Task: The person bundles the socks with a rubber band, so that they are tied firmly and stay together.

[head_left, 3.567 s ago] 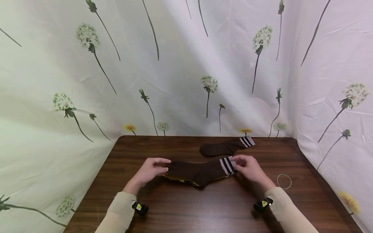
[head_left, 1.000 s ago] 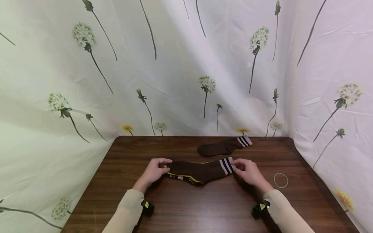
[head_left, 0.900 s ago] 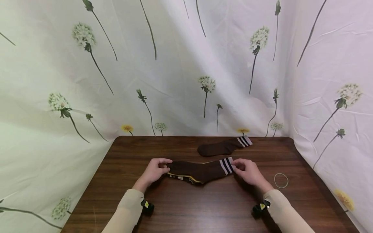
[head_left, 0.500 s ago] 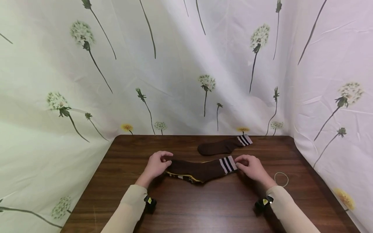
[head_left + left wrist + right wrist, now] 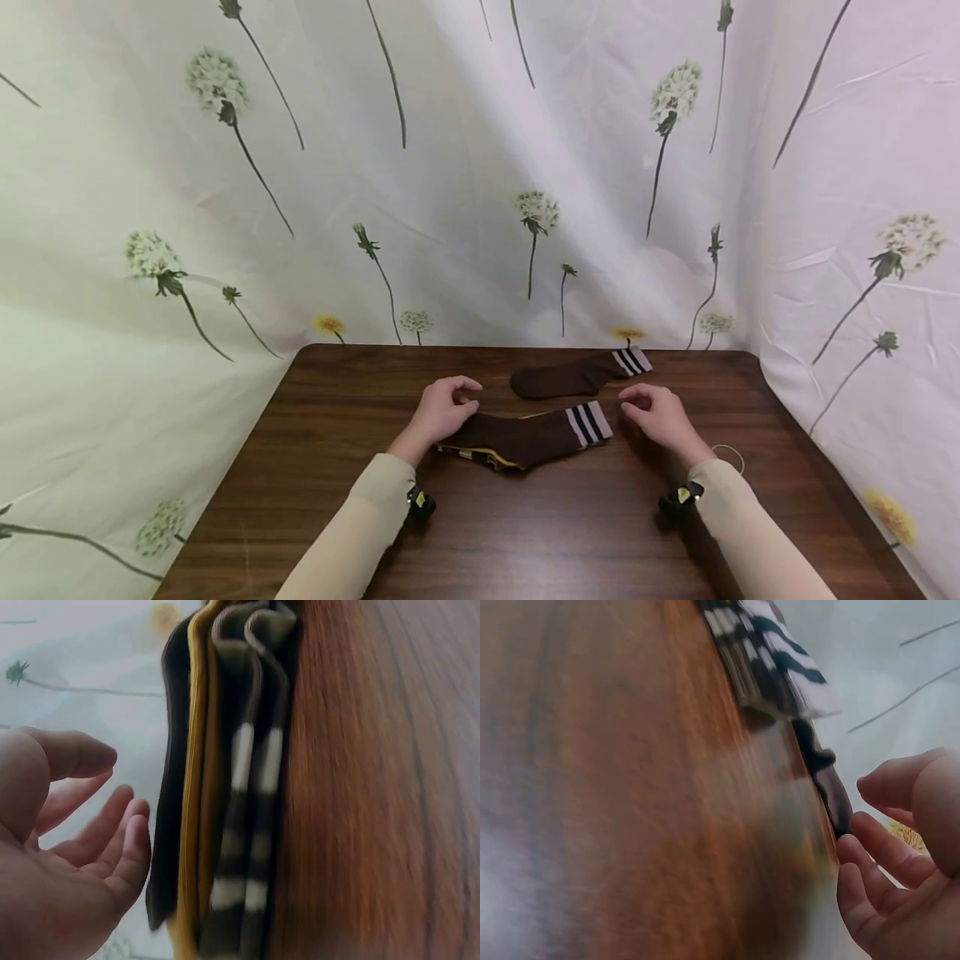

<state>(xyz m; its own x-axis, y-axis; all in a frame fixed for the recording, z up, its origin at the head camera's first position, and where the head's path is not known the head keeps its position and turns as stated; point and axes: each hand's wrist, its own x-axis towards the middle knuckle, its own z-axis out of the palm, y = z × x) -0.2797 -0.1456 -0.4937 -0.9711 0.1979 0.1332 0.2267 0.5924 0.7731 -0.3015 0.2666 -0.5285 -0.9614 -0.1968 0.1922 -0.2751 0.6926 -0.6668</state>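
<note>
A stack of socks (image 5: 525, 437) lies across the middle of the table, a brown one with a striped grey cuff on top. Yellow and patterned layers (image 5: 232, 825) show along the stack's side in the left wrist view. Over its toe end is my left hand (image 5: 444, 410), fingers loosely bent and, in the left wrist view, holding nothing. Just right of the striped cuff (image 5: 799, 671) my right hand (image 5: 660, 417) hovers with relaxed fingers, apart from the stack. Behind lies a single brown sock (image 5: 558, 381) with a matching cuff.
A thin pale elastic band (image 5: 731, 450) lies by my right forearm, partly covered by it. The brown wooden table (image 5: 510, 533) ends at the back against a white curtain (image 5: 450, 208) printed with dandelions.
My left hand has let go of the stack's toe end and moved right over it. The right hand has released the cuff and shifted right and back. The stack stays put.
</note>
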